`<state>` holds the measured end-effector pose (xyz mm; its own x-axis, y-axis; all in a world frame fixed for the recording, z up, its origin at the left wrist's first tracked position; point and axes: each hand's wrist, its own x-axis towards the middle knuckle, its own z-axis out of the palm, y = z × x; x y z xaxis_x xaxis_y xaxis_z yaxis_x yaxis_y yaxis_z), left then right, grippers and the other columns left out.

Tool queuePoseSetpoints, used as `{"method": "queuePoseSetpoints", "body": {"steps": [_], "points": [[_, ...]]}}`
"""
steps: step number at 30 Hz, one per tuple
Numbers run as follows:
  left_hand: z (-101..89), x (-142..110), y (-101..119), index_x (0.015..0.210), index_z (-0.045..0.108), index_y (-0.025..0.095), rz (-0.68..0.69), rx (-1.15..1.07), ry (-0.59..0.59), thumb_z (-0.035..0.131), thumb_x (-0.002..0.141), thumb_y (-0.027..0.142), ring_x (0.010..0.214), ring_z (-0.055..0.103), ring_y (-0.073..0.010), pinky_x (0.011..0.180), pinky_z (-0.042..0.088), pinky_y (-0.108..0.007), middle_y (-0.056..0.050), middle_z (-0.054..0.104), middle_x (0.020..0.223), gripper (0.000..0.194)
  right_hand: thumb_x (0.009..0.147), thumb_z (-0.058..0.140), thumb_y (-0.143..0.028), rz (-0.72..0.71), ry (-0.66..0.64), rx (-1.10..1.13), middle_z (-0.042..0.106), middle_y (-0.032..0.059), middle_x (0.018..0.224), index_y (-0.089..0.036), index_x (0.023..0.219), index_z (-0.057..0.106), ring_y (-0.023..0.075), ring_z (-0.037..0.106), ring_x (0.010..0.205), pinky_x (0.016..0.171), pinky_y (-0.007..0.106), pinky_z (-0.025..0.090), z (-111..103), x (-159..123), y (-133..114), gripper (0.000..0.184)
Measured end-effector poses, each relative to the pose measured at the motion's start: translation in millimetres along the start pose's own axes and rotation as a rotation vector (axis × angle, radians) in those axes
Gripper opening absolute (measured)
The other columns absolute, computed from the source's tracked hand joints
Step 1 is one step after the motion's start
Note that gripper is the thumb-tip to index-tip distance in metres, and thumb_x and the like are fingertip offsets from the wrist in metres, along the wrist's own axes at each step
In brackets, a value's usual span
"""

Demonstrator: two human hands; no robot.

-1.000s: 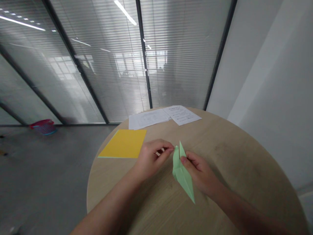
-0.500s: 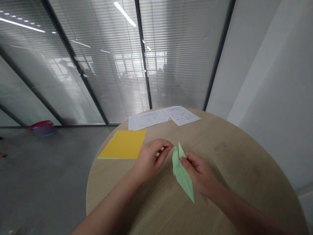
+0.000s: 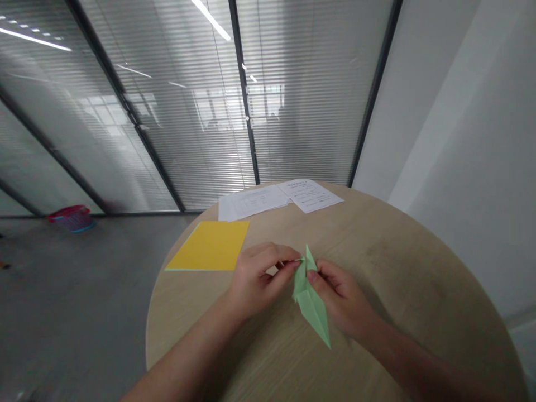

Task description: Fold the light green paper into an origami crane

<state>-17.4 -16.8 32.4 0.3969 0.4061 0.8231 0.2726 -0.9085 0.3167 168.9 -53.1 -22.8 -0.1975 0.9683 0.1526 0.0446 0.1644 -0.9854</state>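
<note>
A light green folded paper figure [image 3: 312, 304], with long pointed ends, is held above the table between my hands. My right hand [image 3: 341, 293] grips its right side, thumb on the front and fingers behind. At its upper left tip, my left hand [image 3: 262, 273] pinches a small narrow point of the paper between thumb and fingertips. Another point of the figure stands upright between the two hands. The fingers of my right hand behind the paper are partly hidden.
On the round wooden table [image 3: 393, 245], a stack of yellow paper [image 3: 211, 245] with a green edge lies at the left. Printed white sheets [image 3: 312, 195] lie at the far edge. A red and blue basket [image 3: 73, 219] stands on the floor by the glass partition.
My left hand has moved slightly right, and its fingertips now cover more of the paper's upper left tip. The figure's lower part has swung a little left. My right hand keeps its grip.
</note>
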Motion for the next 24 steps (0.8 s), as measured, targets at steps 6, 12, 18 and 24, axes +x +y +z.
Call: {"method": "queuePoseSetpoints", "body": {"steps": [6, 12, 18, 24], "points": [[3.9, -2, 0, 0.089, 0.07, 0.017, -0.041, -0.066, -0.029, 0.068, 0.089, 0.007, 0.071, 0.07, -0.0112, 0.065, 0.054, -0.02, -0.003, 0.076, 0.082, 0.01, 0.084, 0.07, -0.059, 0.049, -0.013, 0.265, 0.054, -0.0014, 0.075, -0.019, 0.088, 0.06, 0.0105, 0.05, 0.068, 0.063, 0.022, 0.044, 3, 2, -7, 0.042], [8.5, -3, -2, 0.091, 0.071, 0.018, -0.068, -0.145, -0.117, 0.066, 0.09, 0.007, 0.076, 0.071, -0.0125, 0.068, 0.055, -0.021, -0.003, 0.075, 0.084, 0.012, 0.075, 0.079, -0.055, 0.057, 0.083, 0.325, 0.058, -0.0012, 0.074, -0.017, 0.085, 0.065, 0.0094, 0.052, 0.066, 0.062, 0.02, 0.045, 0, 5, -14, 0.042], [8.1, -1, -1, 0.091, 0.07, 0.017, -0.068, -0.147, -0.154, 0.063, 0.091, 0.007, 0.075, 0.069, -0.0132, 0.066, 0.055, -0.023, -0.004, 0.074, 0.084, 0.013, 0.074, 0.077, -0.055, 0.034, 0.136, 0.258, 0.07, 0.0046, 0.083, -0.018, 0.091, 0.072, 0.0147, 0.062, 0.076, 0.068, 0.025, 0.051, -1, 7, -11, 0.041], [9.0, -1, -2, 0.092, 0.068, 0.016, -0.002, -0.084, -0.178, 0.061, 0.092, 0.007, 0.072, 0.066, -0.0127, 0.065, 0.054, -0.024, -0.005, 0.072, 0.082, 0.012, 0.073, 0.077, -0.054, 0.067, 0.15, 0.209, 0.073, 0.0053, 0.084, -0.019, 0.087, 0.076, 0.016, 0.065, 0.076, 0.069, 0.027, 0.053, -2, 7, -11, 0.038]]}}
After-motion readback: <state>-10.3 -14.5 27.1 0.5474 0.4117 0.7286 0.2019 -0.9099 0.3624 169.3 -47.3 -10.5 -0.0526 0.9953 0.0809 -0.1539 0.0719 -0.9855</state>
